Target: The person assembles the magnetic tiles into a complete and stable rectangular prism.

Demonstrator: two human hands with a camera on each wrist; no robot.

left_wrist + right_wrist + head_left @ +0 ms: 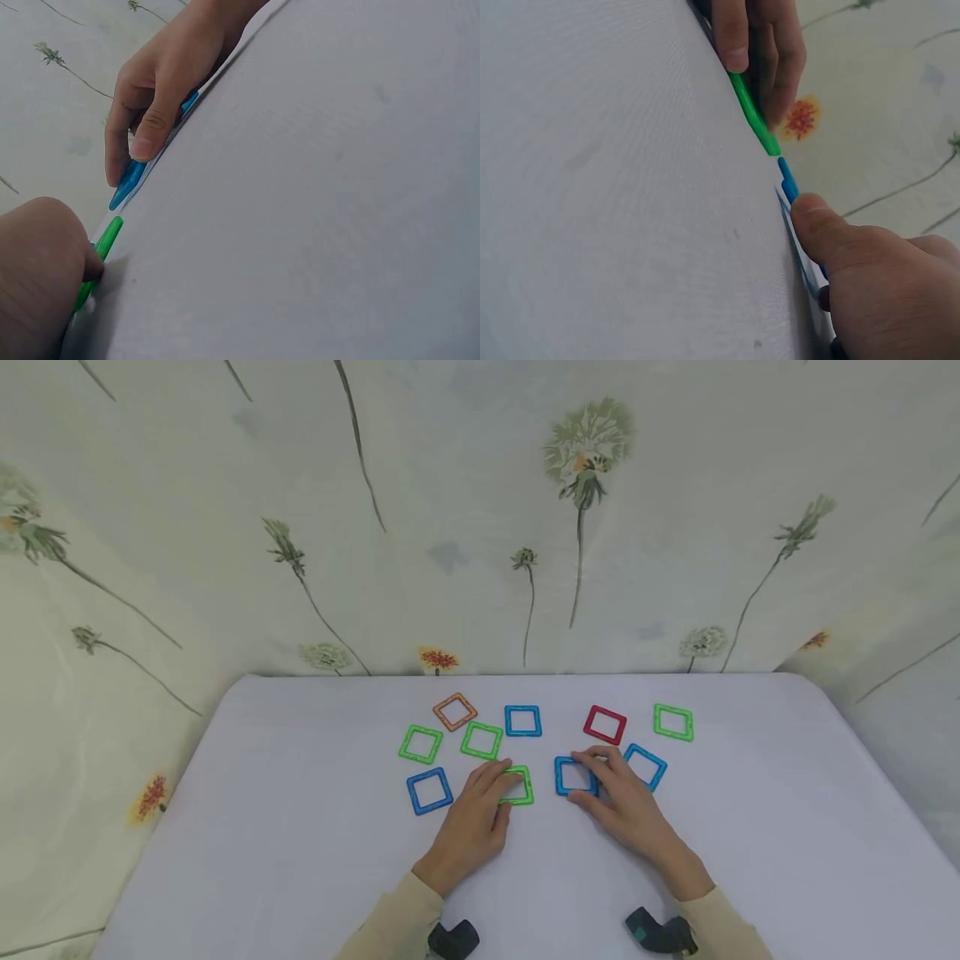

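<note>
Between thumb and fingers, my left hand (468,827) holds a green square frame tile (529,785) near the middle of the table. My right hand (633,814) pinches a blue square frame tile (558,777) by its front and far edges, thumb nearest me. A short gap separates the two tiles in the head view. Seen low from the left wrist, the green tile (111,236) and blue tile (129,184) point edge towards edge. In the right wrist view their edges are close together, with my right thumb (817,221) on the blue one.
Just behind my right hand lies another blue tile (649,755). A blue tile (412,797) and green tiles (427,729) (487,725) lie to the left. Farther back are an orange tile (446,701), a blue tile (522,708), a red tile (610,712) and a green tile (674,708).
</note>
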